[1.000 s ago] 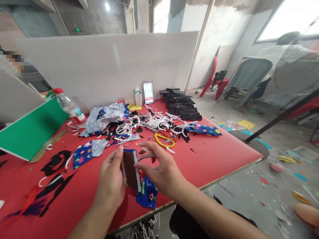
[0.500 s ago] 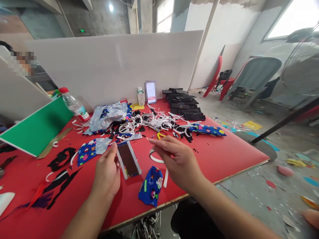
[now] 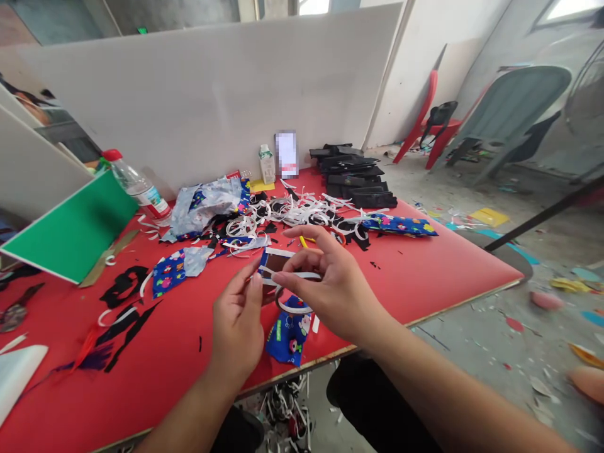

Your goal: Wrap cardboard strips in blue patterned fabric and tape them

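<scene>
Presently, your left hand pinches brown panel just beyond blue printed scrap; visible far edge runs crosswise, long axis unclear behind fingers. Your right hand pinches looped pale strip above scrap. Red tabletop beneath scrap; white trimmings beyond it; partition farther; grey chair far right of scrap.

Soft daylight, overexposed window upper right, pale sheen on partition, pixelated screen, stretched edges.

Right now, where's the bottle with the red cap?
In the head view, the bottle is on the left, between the green board and the crumpled cloth.
</scene>
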`<state>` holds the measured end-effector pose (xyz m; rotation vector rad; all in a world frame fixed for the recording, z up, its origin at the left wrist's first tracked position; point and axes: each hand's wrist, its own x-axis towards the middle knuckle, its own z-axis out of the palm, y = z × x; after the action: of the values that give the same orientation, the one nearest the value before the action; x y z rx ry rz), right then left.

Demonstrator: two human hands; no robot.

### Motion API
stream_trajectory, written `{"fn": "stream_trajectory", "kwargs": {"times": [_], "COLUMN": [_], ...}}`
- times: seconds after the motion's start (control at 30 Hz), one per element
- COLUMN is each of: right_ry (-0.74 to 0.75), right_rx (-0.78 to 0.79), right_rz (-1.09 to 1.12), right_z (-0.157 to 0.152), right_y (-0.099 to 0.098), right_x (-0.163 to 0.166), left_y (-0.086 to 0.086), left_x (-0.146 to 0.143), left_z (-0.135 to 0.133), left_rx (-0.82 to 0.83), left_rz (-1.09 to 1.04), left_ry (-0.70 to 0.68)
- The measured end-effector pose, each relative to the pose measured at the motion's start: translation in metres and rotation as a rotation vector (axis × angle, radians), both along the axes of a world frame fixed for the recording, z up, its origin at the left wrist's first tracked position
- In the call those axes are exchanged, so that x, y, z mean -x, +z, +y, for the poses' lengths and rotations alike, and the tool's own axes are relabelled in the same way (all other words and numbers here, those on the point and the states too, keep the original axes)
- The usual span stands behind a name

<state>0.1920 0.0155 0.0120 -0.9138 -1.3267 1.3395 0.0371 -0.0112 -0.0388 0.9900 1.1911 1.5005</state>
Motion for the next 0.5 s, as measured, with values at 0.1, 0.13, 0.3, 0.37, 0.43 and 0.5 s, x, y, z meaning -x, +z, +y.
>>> {"fn": "stream_trajectory", "kwargs": {"times": [0.1, 0.13, 0.3, 0.37, 0.43, 0.5], "right_ry": [-0.034, -0.045, -0.058, -0.057, -0.052, -0.052], "right_rx": [0.021, 0.024, 0.020, 0.008, -0.005, -0.009], "right_rz": [-0.043, -0.058, -0.083, -0.096, -0.108, -0.121], "right_z": [0.0041, 0.0044, 0.0035, 0.0034, 0.0038, 0.0045], "right_y": [-0.0007, -0.0009, -0.0029, -0.0038, -0.0045, -0.0049], "right_x": [-0.0026, -0.0034, -0.0049, -0.0051, -0.0053, -0.0054], "left_y": [0.0034, 0.0044, 0.0045, 0.0025, 0.0005, -0.0006], "left_x": [-0.0040, -0.0050, -0.0069, -0.0062, -0.0052, -0.0043], "left_z": [-0.0052, -0.0060, -0.0068, -0.0067, -0.0061, -0.0051], "left_rx": [-0.018, -0.031, -0.094, -0.089, -0.076, -0.071], "left_rz": [-0.028, -0.037, -0.070, -0.074, -0.075, -0.070], "left_ry": [-0.059, -0.086, -0.178, -0.176, -0.190, -0.222]}}
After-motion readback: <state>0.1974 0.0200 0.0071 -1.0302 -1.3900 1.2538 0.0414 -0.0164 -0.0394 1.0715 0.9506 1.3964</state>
